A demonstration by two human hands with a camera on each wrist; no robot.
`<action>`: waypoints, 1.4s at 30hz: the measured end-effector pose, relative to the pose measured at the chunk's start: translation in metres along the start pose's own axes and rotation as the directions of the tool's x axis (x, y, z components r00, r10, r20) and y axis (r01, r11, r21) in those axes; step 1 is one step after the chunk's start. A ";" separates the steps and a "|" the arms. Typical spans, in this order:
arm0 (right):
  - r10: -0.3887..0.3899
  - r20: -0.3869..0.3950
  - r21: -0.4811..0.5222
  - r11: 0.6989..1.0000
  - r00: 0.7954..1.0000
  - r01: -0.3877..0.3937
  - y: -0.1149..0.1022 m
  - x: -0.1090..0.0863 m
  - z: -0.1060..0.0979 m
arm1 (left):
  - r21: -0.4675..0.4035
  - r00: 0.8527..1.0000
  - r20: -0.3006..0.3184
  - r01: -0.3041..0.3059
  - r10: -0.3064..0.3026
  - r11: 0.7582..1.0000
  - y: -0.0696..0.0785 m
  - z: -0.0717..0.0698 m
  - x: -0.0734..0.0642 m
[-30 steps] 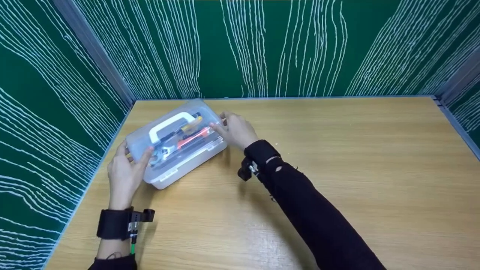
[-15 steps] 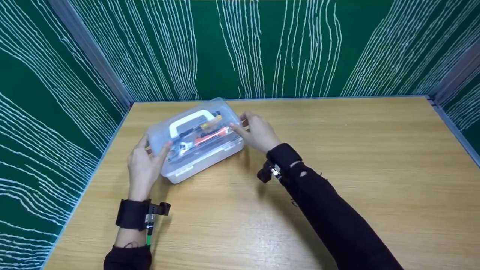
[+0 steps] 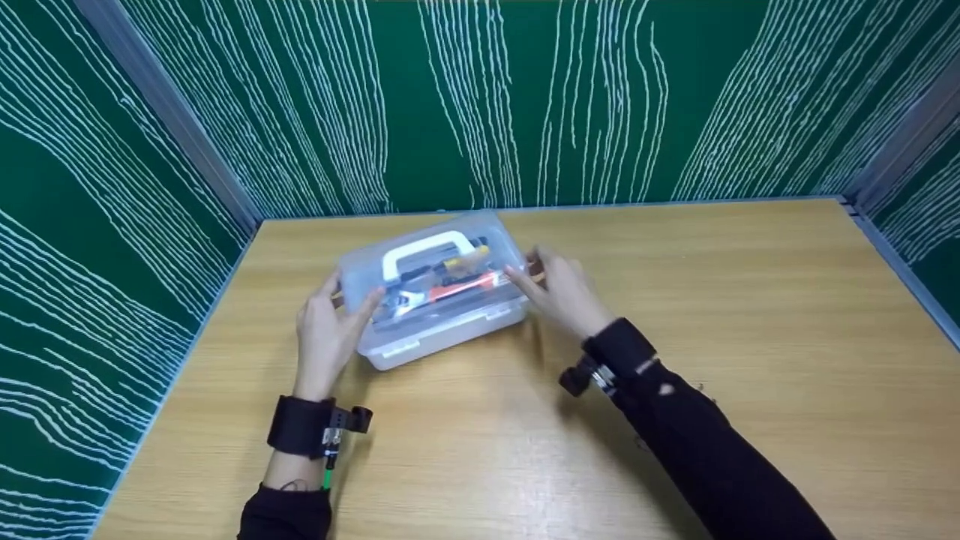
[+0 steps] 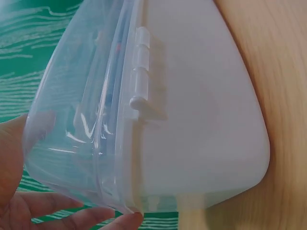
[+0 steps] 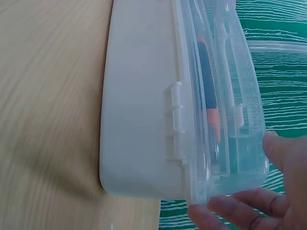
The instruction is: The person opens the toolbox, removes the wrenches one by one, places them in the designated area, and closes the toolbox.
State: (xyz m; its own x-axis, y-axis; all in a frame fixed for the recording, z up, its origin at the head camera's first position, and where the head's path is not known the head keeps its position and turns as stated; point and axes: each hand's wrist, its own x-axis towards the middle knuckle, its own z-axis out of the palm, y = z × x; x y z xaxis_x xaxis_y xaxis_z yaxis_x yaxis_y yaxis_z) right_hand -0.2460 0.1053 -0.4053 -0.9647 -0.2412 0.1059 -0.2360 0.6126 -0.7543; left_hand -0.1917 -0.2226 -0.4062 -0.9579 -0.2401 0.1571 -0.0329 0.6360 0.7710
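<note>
A clear plastic toolbox [image 3: 446, 335] with a translucent white base and a white carry handle [image 3: 425, 246] stands on the table at centre left, slightly turned. Through its lid I make out an orange-and-dark handle [image 3: 466, 286], a yellow-handled tool [image 3: 466, 260] and a silvery tool head [image 3: 409, 300]. My left hand [image 3: 328, 337] grips the left end, thumb on the lid and fingers beneath the lid's rim. At the right end, my right hand [image 3: 568, 294] holds it the same way. Both latches [image 4: 140, 67] in the wrist views lie against the base. Whether the base touches the table cannot be told.
The wooden table [image 3: 712, 315] extends to the right and in front of the toolbox. Green panels [image 3: 420, 112] with white wavy lines wall it in at the back and sides, joined by grey corner posts [image 3: 180, 112].
Both hands have carried or slid the toolbox to the right across the table. It has turned a little, its front edge now closer to level. The grip looks the same.
</note>
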 end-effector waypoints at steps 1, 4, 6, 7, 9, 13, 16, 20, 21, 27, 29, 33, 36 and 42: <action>0.005 -0.002 0.005 1.000 1.000 -0.005 0.002 -0.004 -0.002 | -0.003 1.000 0.005 0.000 0.000 1.000 0.002 0.002 0.000; 0.011 -0.020 -0.001 1.000 1.000 -0.011 0.007 -0.014 -0.006 | -0.002 1.000 0.019 0.001 -0.001 1.000 0.006 0.008 0.001; 0.016 -0.046 -0.022 1.000 0.999 -0.017 0.008 -0.022 -0.009 | -0.016 1.000 0.029 0.002 -0.002 1.000 0.009 0.012 0.003; 0.018 -0.063 -0.037 0.999 0.998 -0.021 0.009 -0.025 -0.010 | -0.023 0.999 0.033 0.002 -0.001 1.000 0.010 0.014 0.004; 0.018 -0.098 -0.062 0.998 0.995 -0.024 0.009 -0.033 -0.011 | -0.046 0.999 0.043 -0.001 0.003 0.999 0.012 0.017 0.006; 0.004 -0.160 -0.095 0.995 0.987 -0.019 0.010 -0.049 -0.014 | -0.081 0.999 0.050 -0.005 0.009 0.997 0.016 0.026 0.009; -0.003 -0.187 -0.108 0.994 0.982 -0.018 0.012 -0.062 -0.018 | -0.101 0.998 0.062 -0.010 0.017 0.995 0.019 0.033 0.012; -0.025 -0.208 -0.129 0.992 0.978 -0.002 0.013 -0.080 -0.022 | -0.130 0.996 0.090 -0.016 0.028 0.991 0.023 0.040 0.015; -0.038 -0.212 -0.136 0.991 0.976 0.009 0.013 -0.085 -0.023 | -0.135 0.995 0.100 -0.017 0.031 0.991 0.024 0.041 0.016; -0.108 -0.193 -0.188 0.980 0.975 0.071 0.015 -0.101 -0.030 | -0.165 0.991 0.127 -0.028 0.049 0.986 0.026 0.042 0.019; -0.083 -0.147 -0.160 0.985 0.986 0.059 0.016 -0.096 -0.035 | -0.151 0.991 0.128 -0.030 0.049 0.988 0.025 0.040 0.017; -0.005 -0.060 -0.042 0.999 0.998 0.003 0.024 -0.073 -0.053 | -0.112 0.990 0.126 -0.051 0.065 0.992 0.027 0.042 0.009; 0.054 0.005 0.049 0.997 0.999 -0.054 0.034 -0.050 -0.066 | -0.104 0.993 0.092 -0.070 0.079 0.992 0.027 0.045 -0.001; 0.100 0.059 0.110 0.988 0.993 -0.106 0.053 -0.014 -0.071 | -0.106 0.992 0.026 -0.116 0.120 0.988 0.024 0.047 -0.023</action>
State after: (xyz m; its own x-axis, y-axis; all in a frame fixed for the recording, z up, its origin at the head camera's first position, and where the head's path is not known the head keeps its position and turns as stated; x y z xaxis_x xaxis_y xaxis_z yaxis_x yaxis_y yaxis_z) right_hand -0.2539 0.1947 -0.4007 -0.9749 -0.2224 -0.0084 -0.1179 0.5482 -0.8280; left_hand -0.1841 -0.1676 -0.4203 -0.9620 -0.1433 0.2324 0.1092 0.5781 0.8086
